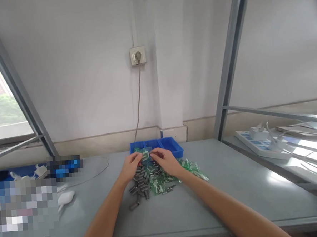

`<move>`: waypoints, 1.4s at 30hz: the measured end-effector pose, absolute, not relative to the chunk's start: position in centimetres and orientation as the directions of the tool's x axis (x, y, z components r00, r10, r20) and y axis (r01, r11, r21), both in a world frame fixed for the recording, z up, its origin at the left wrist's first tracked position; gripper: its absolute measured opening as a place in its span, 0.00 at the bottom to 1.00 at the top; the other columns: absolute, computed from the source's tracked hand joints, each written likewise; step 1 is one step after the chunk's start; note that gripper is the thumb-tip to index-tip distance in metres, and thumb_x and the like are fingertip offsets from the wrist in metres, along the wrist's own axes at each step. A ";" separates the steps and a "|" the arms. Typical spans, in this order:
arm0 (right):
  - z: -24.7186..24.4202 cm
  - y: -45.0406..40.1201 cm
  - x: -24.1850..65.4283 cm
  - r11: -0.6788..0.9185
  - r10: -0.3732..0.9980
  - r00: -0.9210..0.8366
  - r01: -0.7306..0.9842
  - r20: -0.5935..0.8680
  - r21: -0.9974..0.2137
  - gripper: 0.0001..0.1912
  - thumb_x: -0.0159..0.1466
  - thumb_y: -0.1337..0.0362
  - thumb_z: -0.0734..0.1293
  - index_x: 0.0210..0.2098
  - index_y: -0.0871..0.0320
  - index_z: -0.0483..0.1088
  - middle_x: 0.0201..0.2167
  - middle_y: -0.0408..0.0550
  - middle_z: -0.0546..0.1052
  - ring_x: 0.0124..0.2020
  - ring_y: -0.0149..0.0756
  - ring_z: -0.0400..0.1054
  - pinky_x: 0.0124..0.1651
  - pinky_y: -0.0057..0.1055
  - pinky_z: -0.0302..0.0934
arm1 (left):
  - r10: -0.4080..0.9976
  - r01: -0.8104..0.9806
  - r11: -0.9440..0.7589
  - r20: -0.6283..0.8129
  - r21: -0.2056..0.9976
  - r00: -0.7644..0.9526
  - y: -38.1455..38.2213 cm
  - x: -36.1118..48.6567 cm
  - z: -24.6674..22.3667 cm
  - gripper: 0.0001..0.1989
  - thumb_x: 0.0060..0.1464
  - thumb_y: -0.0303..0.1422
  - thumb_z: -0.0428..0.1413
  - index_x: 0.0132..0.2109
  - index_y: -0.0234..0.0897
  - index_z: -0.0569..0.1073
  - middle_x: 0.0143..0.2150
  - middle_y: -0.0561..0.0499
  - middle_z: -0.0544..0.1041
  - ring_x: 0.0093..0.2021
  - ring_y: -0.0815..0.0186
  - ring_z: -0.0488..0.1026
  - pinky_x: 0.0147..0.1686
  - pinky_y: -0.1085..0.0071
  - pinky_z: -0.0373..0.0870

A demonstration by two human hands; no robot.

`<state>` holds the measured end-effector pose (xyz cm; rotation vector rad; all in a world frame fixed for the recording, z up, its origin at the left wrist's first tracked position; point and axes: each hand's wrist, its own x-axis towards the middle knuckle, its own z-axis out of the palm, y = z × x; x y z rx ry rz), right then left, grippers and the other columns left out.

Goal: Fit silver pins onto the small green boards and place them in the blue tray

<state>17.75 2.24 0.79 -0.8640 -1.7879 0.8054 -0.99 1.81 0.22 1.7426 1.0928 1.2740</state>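
My left hand (130, 166) pinches a small clear plastic bag (146, 153) with pale pieces in it, held up over the pile. Close to the bag's right side is my right hand (165, 161), its thumb and fingers pressed together; whatever sits between them is too small to make out. Under and in front of my hands lie several dark grey metal cylinders (143, 182). Beside them are green-tinted plastic bags (158, 184) with small parts inside, and more such bags (195, 169) spread to the right. A few thin metal pins (171, 187) lie at the front.
Behind my hands stands a blue divided tray (179, 152) on the grey table (232, 185). To the left are a white cable (102, 169) and a white plug-like piece (66, 197). A power strip (253, 145) lies beyond the right metal post (229, 64).
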 end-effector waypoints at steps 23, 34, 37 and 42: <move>0.8 1.3 17.4 0.449 0.836 -0.404 0.111 0.373 -0.886 0.17 0.60 0.50 0.65 0.30 0.59 0.68 0.25 0.41 0.69 0.25 0.29 0.59 0.30 0.30 0.54 | 0.917 0.282 -0.399 0.376 0.872 0.133 1.1 -0.2 -0.8 0.20 0.60 0.50 0.45 0.32 0.37 0.64 0.27 0.55 0.62 0.28 0.69 0.62 0.29 0.73 0.65; 0.0 1.8 16.9 0.358 0.844 -0.426 -0.001 0.324 -0.934 0.18 0.59 0.48 0.67 0.33 0.57 0.67 0.17 0.36 0.64 0.19 0.27 0.56 0.24 0.27 0.51 | 0.863 0.521 -0.476 0.489 0.708 0.123 1.1 -0.3 -0.6 0.22 0.63 0.46 0.40 0.27 0.38 0.63 0.20 0.55 0.64 0.24 0.67 0.62 0.27 0.71 0.57; 0.2 1.8 17.0 0.312 0.873 -0.397 0.007 0.284 -0.950 0.19 0.57 0.48 0.68 0.37 0.57 0.69 0.12 0.32 0.57 0.16 0.27 0.50 0.21 0.27 0.46 | 0.850 0.560 -0.486 0.513 0.671 0.124 1.1 -0.5 -0.6 0.20 0.63 0.45 0.43 0.27 0.39 0.63 0.20 0.55 0.65 0.24 0.67 0.62 0.28 0.71 0.57; 0.5 2.2 17.0 0.140 0.904 -0.379 -0.175 0.198 -0.975 0.20 0.58 0.46 0.65 0.36 0.58 0.68 0.26 0.44 0.75 0.20 0.29 0.64 0.25 0.29 0.57 | 0.860 0.559 -0.477 0.491 0.679 0.138 1.5 -1.0 -0.7 0.17 0.61 0.44 0.46 0.31 0.38 0.67 0.22 0.55 0.67 0.25 0.67 0.64 0.27 0.72 0.58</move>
